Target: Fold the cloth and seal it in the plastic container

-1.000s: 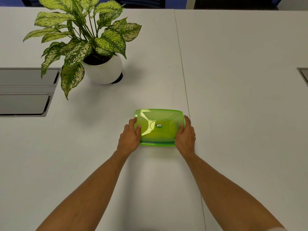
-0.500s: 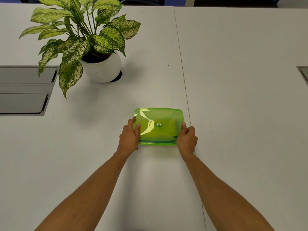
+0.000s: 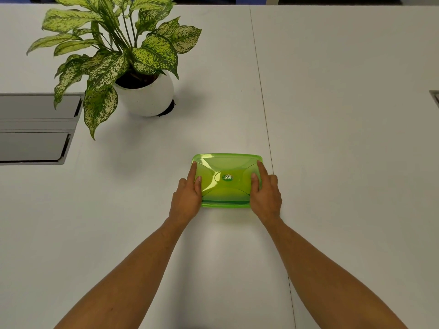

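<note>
We look down at a white surface (image 3: 344,115) and see the green plastic container (image 3: 226,180) sitting on it a little right of the middle, its translucent lid (image 3: 228,167) in place on top with a small oval emblem (image 3: 227,178) at its centre. A thin seam (image 3: 266,115) between two panels of the surface runs just beside the container's right edge. Our left hand (image 3: 186,200) rests against the container's left end, with the thumb laid on the lid and the index finger stretched forward along the left rim; the other fingers are down the side, out of our sight. Our right hand (image 3: 266,195) mirrors it at the right end, thumb on the lid, index finger reaching to the far right corner, and the remaining fingers curled beside the wall. Both hands are spread flat and bear on the lid's edges rather than pinching anything. We cannot make out the cloth through the tinted plastic, so we cannot tell whether it lies inside. Farther away to the left stands a potted plant (image 3: 114,55) with speckled green leaves in a round white pot (image 3: 147,96), well apart from the container. At the left edge we see a grey recessed panel (image 3: 35,129) set into the surface, and another grey recess (image 3: 434,97) just shows at the right edge.
</note>
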`<state>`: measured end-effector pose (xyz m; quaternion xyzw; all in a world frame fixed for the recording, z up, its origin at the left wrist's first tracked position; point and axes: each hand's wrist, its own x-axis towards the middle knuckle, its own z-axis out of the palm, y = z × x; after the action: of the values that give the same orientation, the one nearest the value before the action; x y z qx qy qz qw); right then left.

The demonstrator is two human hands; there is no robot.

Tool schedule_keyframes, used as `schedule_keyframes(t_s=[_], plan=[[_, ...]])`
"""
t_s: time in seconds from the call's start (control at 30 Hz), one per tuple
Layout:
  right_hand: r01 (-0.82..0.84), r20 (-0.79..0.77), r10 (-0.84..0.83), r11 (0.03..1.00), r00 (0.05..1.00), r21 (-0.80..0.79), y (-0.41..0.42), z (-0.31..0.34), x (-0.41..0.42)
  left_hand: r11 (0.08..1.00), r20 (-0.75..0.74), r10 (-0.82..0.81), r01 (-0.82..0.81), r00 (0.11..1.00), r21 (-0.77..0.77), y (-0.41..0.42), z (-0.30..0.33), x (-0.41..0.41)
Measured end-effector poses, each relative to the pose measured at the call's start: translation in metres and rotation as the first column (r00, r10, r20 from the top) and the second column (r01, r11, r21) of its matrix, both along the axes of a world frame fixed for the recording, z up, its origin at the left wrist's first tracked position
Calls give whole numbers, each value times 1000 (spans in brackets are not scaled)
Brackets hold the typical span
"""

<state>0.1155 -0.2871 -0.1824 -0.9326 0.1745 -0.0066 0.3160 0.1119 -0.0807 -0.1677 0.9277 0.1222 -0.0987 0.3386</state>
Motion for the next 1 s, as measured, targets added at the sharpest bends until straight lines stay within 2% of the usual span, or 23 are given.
schedule_keyframes(t_s=[0.23,0.4,0.57,0.7,0.77,0.87,1.0], plan=[[-23,27,22,1000,999,19,-3,-2,2,993,0,-89,89,996,72,4,-7,5],[-18,-20,18,1000,1000,7,-2,2,2,987,-9,-115,115,993,112,6,-7,6],[-70,-104,60,993,993,-99,-1,13,2,975,-48,-120,126,992,180,9,-3,5],[-122,-111,92,947,990,-297,-3,27,3,954,-133,-173,200,976,223,17,9,7],[-125,-68,109,940,992,-319,-5,39,0,949,-63,-191,201,979,244,22,19,4],[-176,8,191,918,982,-355,-14,54,-5,929,154,-243,183,958,323,26,31,-1],[-261,16,298,860,954,-439,-21,71,-19,891,183,-289,194,940,412,25,50,-10]])
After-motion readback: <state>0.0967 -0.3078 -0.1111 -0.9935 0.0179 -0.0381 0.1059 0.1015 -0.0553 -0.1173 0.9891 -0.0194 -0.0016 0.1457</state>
